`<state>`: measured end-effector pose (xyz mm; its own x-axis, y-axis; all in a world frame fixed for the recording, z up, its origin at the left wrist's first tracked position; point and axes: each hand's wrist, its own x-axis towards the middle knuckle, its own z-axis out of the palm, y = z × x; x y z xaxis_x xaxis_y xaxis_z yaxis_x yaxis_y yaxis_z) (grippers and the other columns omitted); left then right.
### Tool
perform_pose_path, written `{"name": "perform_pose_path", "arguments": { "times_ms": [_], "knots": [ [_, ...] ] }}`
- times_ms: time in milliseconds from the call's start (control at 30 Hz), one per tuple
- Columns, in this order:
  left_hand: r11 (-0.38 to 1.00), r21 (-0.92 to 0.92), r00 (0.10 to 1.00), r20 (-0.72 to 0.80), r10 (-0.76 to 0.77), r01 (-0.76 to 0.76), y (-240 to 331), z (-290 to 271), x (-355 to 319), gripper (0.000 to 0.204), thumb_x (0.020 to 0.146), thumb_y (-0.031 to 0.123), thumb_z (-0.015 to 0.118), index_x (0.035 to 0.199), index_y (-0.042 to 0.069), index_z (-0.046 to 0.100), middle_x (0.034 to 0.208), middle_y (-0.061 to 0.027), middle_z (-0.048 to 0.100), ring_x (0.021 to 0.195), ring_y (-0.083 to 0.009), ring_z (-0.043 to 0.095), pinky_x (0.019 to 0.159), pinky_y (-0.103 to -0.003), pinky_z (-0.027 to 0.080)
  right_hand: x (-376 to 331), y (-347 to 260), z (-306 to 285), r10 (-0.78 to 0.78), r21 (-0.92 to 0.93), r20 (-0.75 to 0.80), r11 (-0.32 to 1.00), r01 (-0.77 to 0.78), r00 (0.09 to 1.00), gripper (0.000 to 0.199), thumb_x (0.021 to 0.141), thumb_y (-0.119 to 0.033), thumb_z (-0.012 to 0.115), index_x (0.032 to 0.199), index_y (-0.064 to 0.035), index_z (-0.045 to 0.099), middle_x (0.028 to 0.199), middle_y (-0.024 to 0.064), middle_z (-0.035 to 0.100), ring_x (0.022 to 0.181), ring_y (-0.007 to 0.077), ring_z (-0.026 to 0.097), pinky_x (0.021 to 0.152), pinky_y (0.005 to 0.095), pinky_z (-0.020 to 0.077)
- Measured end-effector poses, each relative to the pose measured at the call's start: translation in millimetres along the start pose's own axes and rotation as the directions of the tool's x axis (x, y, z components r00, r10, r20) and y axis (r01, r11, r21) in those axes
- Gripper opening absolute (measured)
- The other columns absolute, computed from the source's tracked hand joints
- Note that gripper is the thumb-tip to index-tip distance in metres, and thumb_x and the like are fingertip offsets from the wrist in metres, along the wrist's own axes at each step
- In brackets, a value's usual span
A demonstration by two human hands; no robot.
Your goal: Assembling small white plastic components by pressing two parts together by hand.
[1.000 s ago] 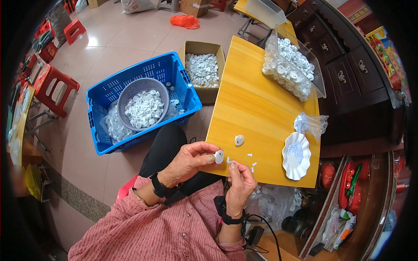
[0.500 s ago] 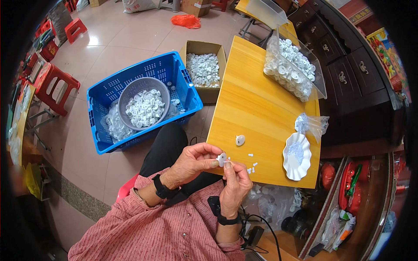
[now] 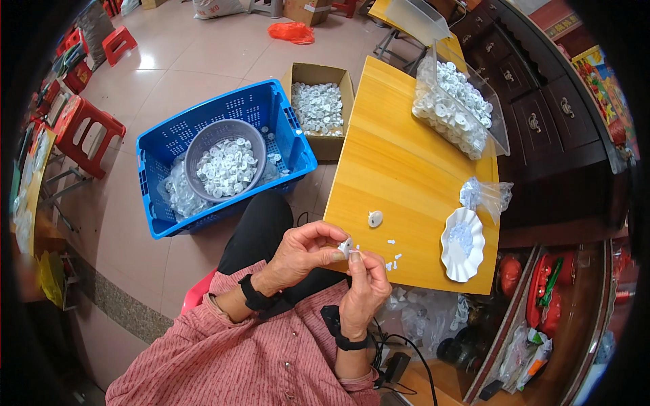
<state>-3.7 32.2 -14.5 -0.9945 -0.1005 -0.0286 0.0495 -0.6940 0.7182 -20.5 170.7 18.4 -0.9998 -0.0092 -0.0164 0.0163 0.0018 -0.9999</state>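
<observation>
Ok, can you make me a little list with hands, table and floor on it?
Left grip: holding a round white piece
Right grip: pinched up against that piece; anything inside is too small to tell
Table: another white piece, small white pegs, wavy-edged white dish
Floor: blue basket with a grey bowl inside, cardboard box

Between the fingers (image 3: 321, 232), the small disc (image 3: 344, 248) looks like smooth white plastic. Ahead of them, the table (image 3: 379, 155) is yellow wood, visibly grained with a soft sheen. Farther right, the fluted dish (image 3: 458, 266) is glossy white. Ahead and left of the fingers, the crate (image 3: 290, 122) is perforated blue plastic, smooth and slightly shiny; the box (image 3: 325, 149) beside it, matt cardboard. Behind the fingers, the shirt (image 3: 271, 358) is creased, matt cloth.
</observation>
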Motion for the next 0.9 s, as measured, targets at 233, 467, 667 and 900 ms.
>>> {"name": "perform_pose_path", "arguments": {
  "times_ms": [233,467,667,900],
  "knots": [
    [1.000,0.004,1.000,-0.005,0.018,-0.018,-2.1,-0.7,0.5,0.026,0.088,-0.006,0.069,0.113,-0.003,0.062,0.115,-0.0109,0.062,0.106,-0.0191,0.064,0.095,-0.033,0.056,-1.1,-1.9,2.3,-0.056,-0.018,0.017,0.998,0.056,0.998,0.007,0.091,-0.002,0.069,0.090,0.0040,0.067,0.097,0.0071,0.062,0.089,0.0134,0.060,0.080,0.0260,0.0489],
    [1.000,0.015,1.000,-0.011,-0.020,0.020,0.1,-1.1,-0.8,0.025,0.088,-0.005,0.069,0.112,-0.002,0.062,0.113,-0.0114,0.063,0.104,-0.0209,0.066,0.090,-0.035,0.059,-2.0,-13.2,4.5,-0.291,-0.401,0.111,0.862,0.310,0.950,0.009,0.091,0.001,0.066,0.098,0.0046,0.070,0.099,0.0083,0.063,0.088,0.0149,0.061,0.076,0.0276,0.0507],
    [0.999,-0.023,1.000,-0.007,-0.027,0.027,-2.1,-2.3,-0.2,0.024,0.089,-0.004,0.069,0.112,-0.003,0.062,0.113,-0.0114,0.064,0.104,-0.0215,0.067,0.090,-0.036,0.059,-3.1,-15.2,3.5,-0.283,-0.340,0.126,0.888,0.309,0.951,0.013,0.092,0.001,0.065,0.103,0.0051,0.068,0.099,0.0088,0.063,0.085,0.0131,0.060,0.073,0.0256,0.0497],
    [0.999,0.003,0.999,-0.007,-0.036,0.036,-0.2,-2.8,-0.8,0.024,0.089,-0.004,0.069,0.112,-0.003,0.062,0.112,-0.0105,0.064,0.105,-0.0198,0.066,0.093,-0.034,0.056,1.4,-11.8,0.8,-0.291,-0.350,0.117,0.883,0.314,0.950,0.008,0.092,-0.001,0.064,0.098,0.0044,0.065,0.096,0.0085,0.063,0.081,0.0127,0.059,0.071,0.0251,0.0489]
  ]
}}
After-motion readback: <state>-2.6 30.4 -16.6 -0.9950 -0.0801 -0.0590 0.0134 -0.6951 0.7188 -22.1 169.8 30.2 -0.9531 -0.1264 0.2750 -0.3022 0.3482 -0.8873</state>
